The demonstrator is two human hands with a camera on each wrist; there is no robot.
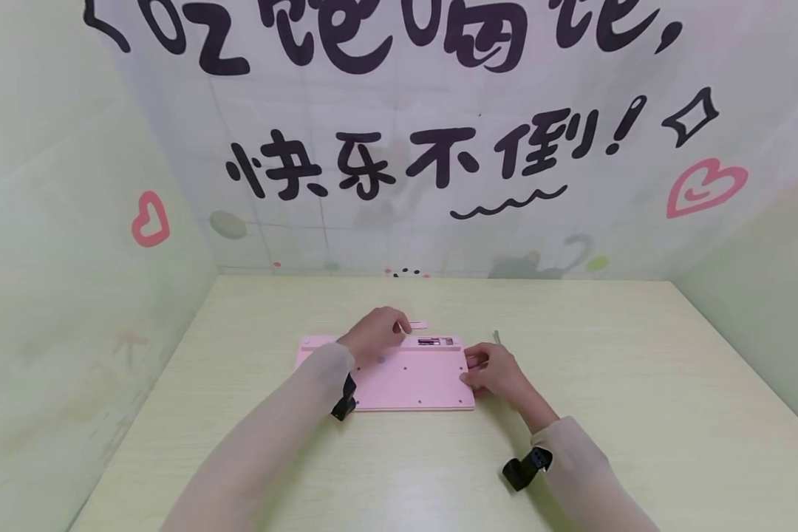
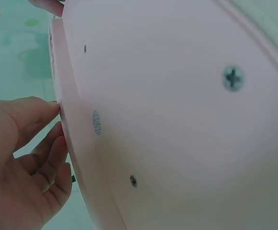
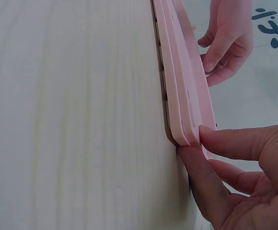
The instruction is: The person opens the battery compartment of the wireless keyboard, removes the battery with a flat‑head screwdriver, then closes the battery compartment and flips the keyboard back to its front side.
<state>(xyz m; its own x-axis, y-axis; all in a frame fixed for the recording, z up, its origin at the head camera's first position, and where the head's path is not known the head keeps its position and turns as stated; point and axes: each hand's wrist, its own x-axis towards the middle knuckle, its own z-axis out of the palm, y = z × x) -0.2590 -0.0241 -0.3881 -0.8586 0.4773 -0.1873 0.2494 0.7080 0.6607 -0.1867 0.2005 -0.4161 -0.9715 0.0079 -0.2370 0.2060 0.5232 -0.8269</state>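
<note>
One pink keyboard (image 1: 422, 380) is face down on the bench (image 1: 399, 473), one uncovered compartment (image 1: 435, 341) near its right rear corner. Two hands touch it: the right hand (image 1: 495, 369) has its grip pinching the right end; the left hand (image 1: 376, 332) bends its grip against the rear edge, pinching or merely touching, one cannot tell. Just behind is one small pink piece (image 1: 420, 325); two black wrist cameras (image 1: 520, 473) show below the hands

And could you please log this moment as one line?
pink keyboard: face down, battery compartment open | left hand: at far edge | right hand: grips right end
</note>
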